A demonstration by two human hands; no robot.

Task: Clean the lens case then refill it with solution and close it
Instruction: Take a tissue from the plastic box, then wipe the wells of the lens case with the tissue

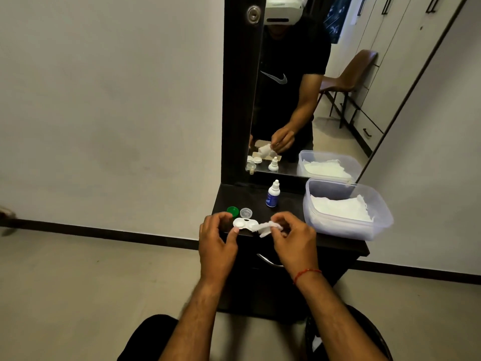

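Observation:
The white lens case (243, 224) lies open near the front edge of the dark dresser top (289, 201). My left hand (217, 239) pinches its left end between thumb and fingers. My right hand (292, 237) holds a crumpled white tissue (268, 227) whose end touches the case's right well. Behind the case lie two loose caps, a green one (233, 211) and a clear one (246, 212). A small white solution bottle (272, 194) with a blue label stands upright farther back.
A clear plastic tub (380, 225) with white tissues inside takes up the right of the dresser top. A mirror (307, 100) rises at the back. A drawer handle (268, 260) sits below the front edge. Pale floor lies to the left.

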